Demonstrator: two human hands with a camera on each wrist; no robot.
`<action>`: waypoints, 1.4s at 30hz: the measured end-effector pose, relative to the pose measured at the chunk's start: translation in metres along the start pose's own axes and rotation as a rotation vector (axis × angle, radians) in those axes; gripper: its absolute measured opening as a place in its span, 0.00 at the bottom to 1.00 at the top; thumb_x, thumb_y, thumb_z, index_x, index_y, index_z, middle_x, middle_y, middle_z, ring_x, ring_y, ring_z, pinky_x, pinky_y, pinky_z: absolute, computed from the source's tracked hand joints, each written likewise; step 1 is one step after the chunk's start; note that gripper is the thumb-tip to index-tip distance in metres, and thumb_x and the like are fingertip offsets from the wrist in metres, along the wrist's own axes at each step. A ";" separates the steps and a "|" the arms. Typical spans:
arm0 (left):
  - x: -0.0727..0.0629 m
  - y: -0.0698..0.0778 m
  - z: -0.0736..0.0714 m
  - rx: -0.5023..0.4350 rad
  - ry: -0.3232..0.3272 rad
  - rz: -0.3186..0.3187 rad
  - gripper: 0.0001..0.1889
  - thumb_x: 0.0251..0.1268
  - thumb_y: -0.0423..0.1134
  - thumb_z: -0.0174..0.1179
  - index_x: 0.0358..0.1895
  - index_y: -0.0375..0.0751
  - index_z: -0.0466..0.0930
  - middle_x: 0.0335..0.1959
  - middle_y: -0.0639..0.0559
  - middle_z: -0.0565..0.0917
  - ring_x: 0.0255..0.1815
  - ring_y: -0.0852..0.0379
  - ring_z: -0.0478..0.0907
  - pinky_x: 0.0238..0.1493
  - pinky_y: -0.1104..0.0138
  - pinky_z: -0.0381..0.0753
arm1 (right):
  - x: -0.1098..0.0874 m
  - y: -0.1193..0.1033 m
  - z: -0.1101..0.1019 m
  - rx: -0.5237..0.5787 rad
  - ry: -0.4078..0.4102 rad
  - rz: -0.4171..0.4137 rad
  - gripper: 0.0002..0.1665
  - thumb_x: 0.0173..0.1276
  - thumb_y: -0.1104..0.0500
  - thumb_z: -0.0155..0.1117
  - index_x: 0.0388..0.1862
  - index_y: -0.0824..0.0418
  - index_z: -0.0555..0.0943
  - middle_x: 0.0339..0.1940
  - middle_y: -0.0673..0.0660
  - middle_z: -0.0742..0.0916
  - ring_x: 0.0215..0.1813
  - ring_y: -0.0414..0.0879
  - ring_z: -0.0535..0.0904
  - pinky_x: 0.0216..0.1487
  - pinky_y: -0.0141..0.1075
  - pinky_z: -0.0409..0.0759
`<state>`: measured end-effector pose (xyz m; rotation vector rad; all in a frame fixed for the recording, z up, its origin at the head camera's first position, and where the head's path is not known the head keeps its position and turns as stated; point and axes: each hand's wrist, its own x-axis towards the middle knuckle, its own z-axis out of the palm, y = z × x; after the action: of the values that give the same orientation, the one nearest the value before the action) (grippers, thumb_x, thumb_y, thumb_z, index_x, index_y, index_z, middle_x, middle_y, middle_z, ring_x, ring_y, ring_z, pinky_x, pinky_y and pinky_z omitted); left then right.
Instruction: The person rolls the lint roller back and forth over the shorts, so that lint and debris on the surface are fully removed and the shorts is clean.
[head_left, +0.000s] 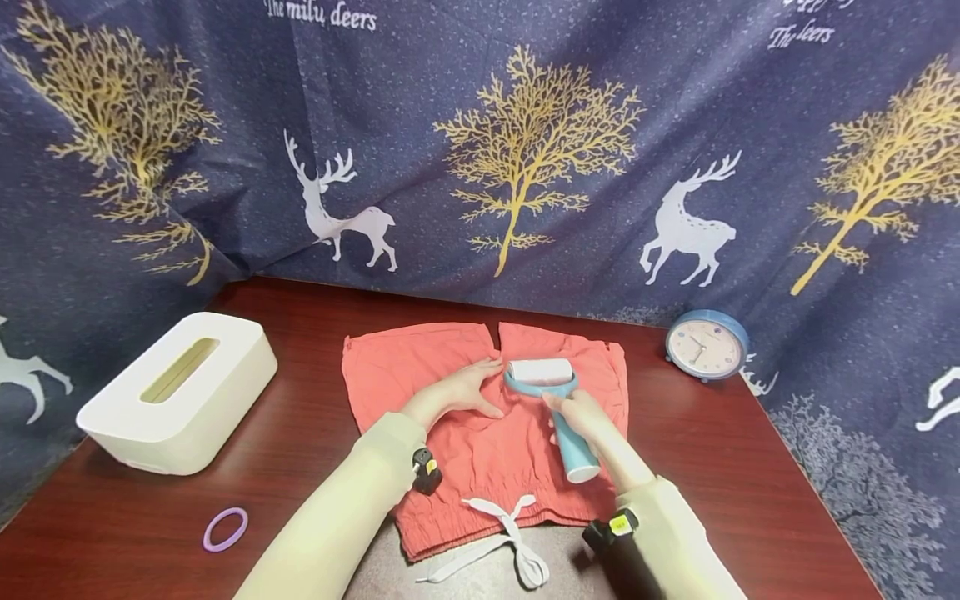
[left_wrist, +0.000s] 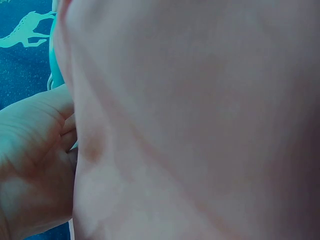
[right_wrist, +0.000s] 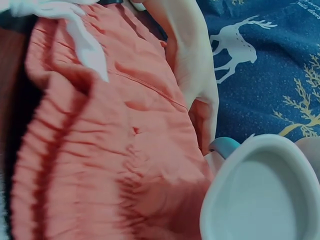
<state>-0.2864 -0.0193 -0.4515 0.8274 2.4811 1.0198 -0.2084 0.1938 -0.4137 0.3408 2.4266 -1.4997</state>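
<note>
Coral drawstring shorts [head_left: 450, 450] lie spread on the table, waistband toward me, with a white drawstring [head_left: 510, 525] tied in a bow. My right hand [head_left: 581, 412] grips the blue handle of a lint roller [head_left: 540, 372], whose white roll lies over the upper part of the shorts. In the right wrist view the pale end of the handle [right_wrist: 260, 200] fills the lower right corner. My left hand [head_left: 468, 390] rests on the shorts just left of the roll, fingers spread. Blurred coral cloth [left_wrist: 200, 120] covers most of the left wrist view.
A white tissue box [head_left: 180, 392] stands on the left of the dark red table [head_left: 300, 400]. Nearer me lies a purple ring [head_left: 225, 530]. At the back right is a blue alarm clock [head_left: 707, 344]. A navy curtain [head_left: 420, 100] with deer and trees hangs behind.
</note>
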 end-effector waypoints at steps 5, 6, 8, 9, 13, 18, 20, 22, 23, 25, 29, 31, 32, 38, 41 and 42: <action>0.000 0.000 0.000 0.013 0.008 -0.009 0.49 0.52 0.41 0.74 0.75 0.34 0.56 0.79 0.40 0.55 0.80 0.45 0.48 0.78 0.54 0.52 | 0.013 -0.007 0.004 0.024 0.006 0.007 0.20 0.75 0.55 0.53 0.56 0.71 0.70 0.29 0.57 0.78 0.22 0.44 0.77 0.27 0.35 0.81; 0.000 0.000 0.000 0.009 0.009 -0.014 0.49 0.52 0.41 0.74 0.75 0.34 0.56 0.79 0.40 0.54 0.80 0.45 0.49 0.78 0.54 0.52 | 0.016 -0.008 0.004 0.028 0.007 0.008 0.21 0.75 0.55 0.53 0.57 0.71 0.69 0.29 0.57 0.78 0.22 0.44 0.77 0.27 0.35 0.81; 0.000 0.001 0.000 -0.003 0.010 -0.023 0.49 0.52 0.41 0.74 0.75 0.34 0.57 0.79 0.39 0.54 0.80 0.45 0.48 0.78 0.54 0.52 | 0.020 -0.011 0.005 0.029 0.009 0.007 0.22 0.75 0.56 0.52 0.60 0.71 0.68 0.30 0.58 0.77 0.22 0.45 0.77 0.27 0.35 0.81; -0.001 0.002 0.000 -0.010 0.011 -0.027 0.48 0.52 0.41 0.74 0.75 0.34 0.57 0.79 0.39 0.54 0.80 0.45 0.48 0.78 0.54 0.52 | 0.022 -0.012 0.006 0.031 0.010 0.009 0.23 0.75 0.56 0.52 0.60 0.70 0.67 0.31 0.58 0.77 0.22 0.45 0.77 0.28 0.35 0.81; -0.002 0.003 -0.001 -0.019 0.010 -0.039 0.48 0.51 0.42 0.74 0.75 0.34 0.58 0.78 0.38 0.54 0.80 0.45 0.48 0.78 0.54 0.52 | 0.029 -0.015 0.006 0.039 0.010 0.015 0.23 0.75 0.56 0.52 0.61 0.70 0.66 0.33 0.59 0.77 0.24 0.45 0.77 0.28 0.34 0.81; -0.001 0.002 -0.001 0.008 0.011 -0.042 0.48 0.51 0.42 0.74 0.74 0.31 0.59 0.78 0.37 0.56 0.80 0.45 0.49 0.78 0.55 0.53 | 0.037 -0.019 0.005 0.086 0.006 0.026 0.24 0.76 0.58 0.51 0.63 0.71 0.65 0.35 0.60 0.77 0.26 0.44 0.76 0.27 0.33 0.80; -0.001 0.002 -0.001 0.018 0.011 -0.042 0.47 0.52 0.43 0.74 0.73 0.31 0.59 0.78 0.37 0.56 0.80 0.45 0.49 0.78 0.55 0.53 | 0.041 -0.021 0.005 0.100 0.003 0.025 0.24 0.76 0.58 0.51 0.64 0.71 0.64 0.35 0.60 0.77 0.27 0.44 0.76 0.27 0.33 0.80; -0.001 0.002 -0.001 0.025 0.010 -0.040 0.47 0.51 0.43 0.74 0.73 0.31 0.59 0.77 0.37 0.56 0.80 0.45 0.49 0.78 0.55 0.53 | 0.045 -0.023 0.005 0.101 0.004 0.023 0.23 0.76 0.58 0.51 0.63 0.71 0.65 0.33 0.59 0.77 0.26 0.43 0.76 0.27 0.32 0.80; -0.001 0.002 -0.002 0.029 0.007 -0.039 0.47 0.51 0.43 0.74 0.73 0.31 0.59 0.78 0.38 0.56 0.80 0.45 0.49 0.78 0.55 0.53 | 0.048 -0.024 0.006 0.093 0.008 0.022 0.23 0.76 0.57 0.51 0.62 0.71 0.66 0.32 0.58 0.77 0.25 0.43 0.76 0.26 0.32 0.80; -0.001 0.002 -0.002 0.037 -0.001 -0.032 0.47 0.52 0.43 0.74 0.74 0.31 0.59 0.78 0.38 0.56 0.80 0.45 0.48 0.78 0.55 0.52 | 0.053 -0.026 0.006 0.074 0.015 0.010 0.22 0.76 0.56 0.51 0.59 0.71 0.67 0.29 0.56 0.77 0.22 0.42 0.76 0.26 0.32 0.79; 0.001 0.001 -0.001 0.053 -0.017 -0.012 0.47 0.53 0.43 0.73 0.74 0.32 0.58 0.78 0.40 0.56 0.80 0.45 0.47 0.78 0.55 0.51 | 0.064 -0.031 0.009 0.028 0.044 -0.031 0.21 0.74 0.56 0.52 0.54 0.73 0.70 0.26 0.54 0.77 0.18 0.41 0.76 0.24 0.31 0.79; 0.002 0.000 -0.001 0.051 -0.022 -0.007 0.48 0.53 0.44 0.73 0.75 0.32 0.57 0.78 0.40 0.56 0.81 0.45 0.47 0.78 0.55 0.51 | 0.069 -0.032 0.010 0.024 0.056 -0.044 0.22 0.73 0.56 0.53 0.55 0.74 0.71 0.27 0.55 0.77 0.18 0.41 0.76 0.23 0.31 0.79; 0.002 0.000 -0.001 0.047 -0.023 -0.007 0.48 0.54 0.44 0.73 0.75 0.33 0.57 0.78 0.41 0.56 0.81 0.46 0.47 0.78 0.55 0.50 | 0.072 -0.032 0.011 0.028 0.058 -0.047 0.22 0.73 0.57 0.53 0.56 0.74 0.71 0.27 0.55 0.77 0.18 0.41 0.76 0.23 0.31 0.79; 0.002 0.000 -0.002 0.043 -0.027 -0.012 0.48 0.53 0.43 0.73 0.75 0.33 0.56 0.78 0.41 0.56 0.81 0.46 0.46 0.79 0.56 0.50 | 0.083 -0.036 0.011 0.066 0.054 -0.037 0.23 0.74 0.58 0.52 0.58 0.75 0.69 0.28 0.56 0.77 0.18 0.41 0.76 0.23 0.30 0.78; 0.002 0.000 -0.002 0.047 -0.029 -0.007 0.48 0.53 0.43 0.73 0.75 0.32 0.56 0.78 0.41 0.56 0.81 0.46 0.46 0.78 0.56 0.50 | 0.087 -0.036 0.012 0.069 0.047 -0.047 0.23 0.74 0.58 0.51 0.58 0.76 0.69 0.28 0.56 0.77 0.19 0.41 0.76 0.24 0.31 0.78; 0.001 0.000 -0.002 0.050 -0.029 -0.006 0.48 0.53 0.43 0.73 0.75 0.32 0.57 0.78 0.41 0.56 0.81 0.46 0.46 0.78 0.56 0.50 | 0.088 -0.036 0.012 0.064 0.048 -0.050 0.23 0.74 0.58 0.51 0.57 0.75 0.70 0.28 0.56 0.77 0.19 0.41 0.76 0.24 0.31 0.78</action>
<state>-0.2883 -0.0192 -0.4500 0.8435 2.4925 0.9404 -0.3021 0.1724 -0.4193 0.3351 2.4445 -1.6110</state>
